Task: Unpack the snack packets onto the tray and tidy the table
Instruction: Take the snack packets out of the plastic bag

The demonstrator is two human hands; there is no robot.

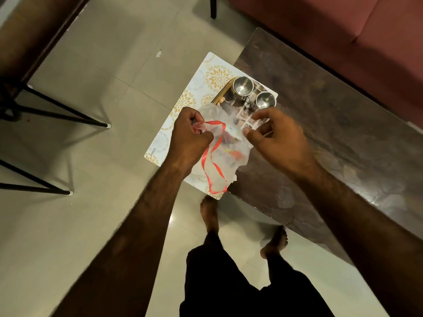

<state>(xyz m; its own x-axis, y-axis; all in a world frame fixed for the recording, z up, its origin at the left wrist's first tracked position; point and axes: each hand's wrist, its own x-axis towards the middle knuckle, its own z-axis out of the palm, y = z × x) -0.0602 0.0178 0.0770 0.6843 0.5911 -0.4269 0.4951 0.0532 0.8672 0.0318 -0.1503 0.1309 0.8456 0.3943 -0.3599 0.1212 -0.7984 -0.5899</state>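
A thin clear plastic bag [233, 143] with a red ribbon handle [215, 170] hangs over the end of the dark table [332, 124]. My left hand [190, 136] pinches the bag's left rim and my right hand [277, 136] pinches its right rim, holding the mouth apart. Inside, coloured snack packets [235, 154] show faintly through the plastic. Just beyond the bag lies a picture-printed tray [231, 104] with a gold rim, carrying two steel cups [243, 84]. The tray rests on a white mat with gold flowers [194, 97].
The mat overhangs the table's left end above the tiled floor [103, 76]. A red sofa [343, 30] runs along the table's far side. Black metal furniture legs [57, 115] stand at the left. My bare feet [209, 213] are on the floor below the table's corner.
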